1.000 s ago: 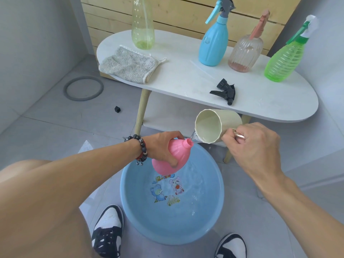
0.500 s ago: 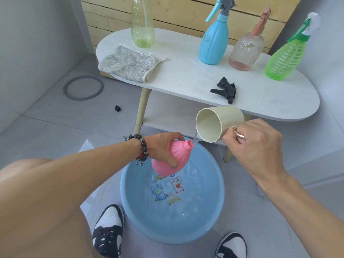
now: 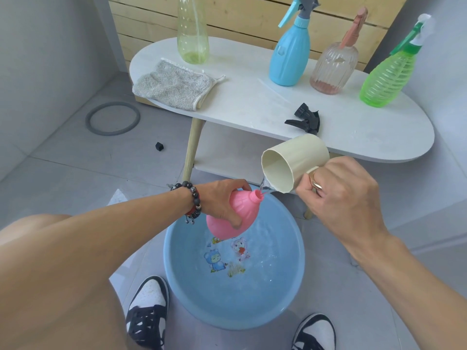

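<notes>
1. The left hand [image 3: 222, 200], a beaded bracelet on its wrist, clasps the round belly of the pink plastic bottle from above. Its fingers curl round the far side and the thumb presses the near side, the same grip as a second ago.
2. The pink plastic bottle [image 3: 243, 210] hangs tilted over the far rim of the round blue plastic basin [image 3: 283, 299], clear of the water in it. Its open neck points up and to the right, and it has hardly shifted.
3. A thin stream of water [image 3: 264, 184] still runs from the cup's lip into that neck, so filling goes on and is probably not finished.
4. The cream plastic cup [image 3: 298, 157] lies almost on its side, its mouth just beside the bottle neck. It seems tipped slightly further than before, which suggests little water is left inside.
5. The black plastic spray head [image 3: 304, 120] lies unmoved at the near edge of the white oval table [image 3: 252, 109]. Screwing it on likely comes after the pour.
6. The right hand [image 3: 341, 198] keeps its fingers wrapped tightly round the cup's handle.
</notes>
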Available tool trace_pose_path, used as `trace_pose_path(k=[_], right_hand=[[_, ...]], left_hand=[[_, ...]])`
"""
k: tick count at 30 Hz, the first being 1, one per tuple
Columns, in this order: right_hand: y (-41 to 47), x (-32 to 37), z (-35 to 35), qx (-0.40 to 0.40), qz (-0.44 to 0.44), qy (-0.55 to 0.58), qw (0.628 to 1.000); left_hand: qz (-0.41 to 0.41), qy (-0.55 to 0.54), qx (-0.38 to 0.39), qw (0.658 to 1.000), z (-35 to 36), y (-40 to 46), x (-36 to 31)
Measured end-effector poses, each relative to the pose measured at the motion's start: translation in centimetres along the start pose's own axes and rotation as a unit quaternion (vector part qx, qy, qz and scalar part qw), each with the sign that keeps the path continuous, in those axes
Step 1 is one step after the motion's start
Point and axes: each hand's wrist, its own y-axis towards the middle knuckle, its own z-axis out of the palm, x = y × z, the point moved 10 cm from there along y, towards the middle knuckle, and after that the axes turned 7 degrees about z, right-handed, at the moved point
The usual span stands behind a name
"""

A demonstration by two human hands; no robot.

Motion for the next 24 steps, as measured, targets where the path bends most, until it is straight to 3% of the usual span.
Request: trace_pose_path(k=[10, 16, 19, 21, 24], right_hand=[[-0.3, 1.8, -0.2, -0.006, -0.077, -0.034, 0.996], [-0.3, 2.1, -0.4, -0.017, -0.077, -0.036, 0.996], [-0.6, 0.2, 0.2, 0.004, 0.001, 0.003, 1.000], [-1.4, -2.1, 1.8, 0.061, 0.119, 0.042, 0.990], [-6.2, -5.5, 7.3, 0.235, 0.335, 0.060, 0.911]], left_hand=[[0.002, -0.005, -0.004, 1.000, 0.0, 0.1, 0.0], [0.007, -0.010, 0.001, 1.000, 0.1, 0.2, 0.0], [0.011, -0.008, -0.003, 1.000, 0.0, 0.2, 0.1], [0.021, -0.003, -0.012, 1.000, -0.3, -0.1, 0.2], [0.046, -0.002, -0.042, 0.998, -1.0, -0.8, 0.3]])
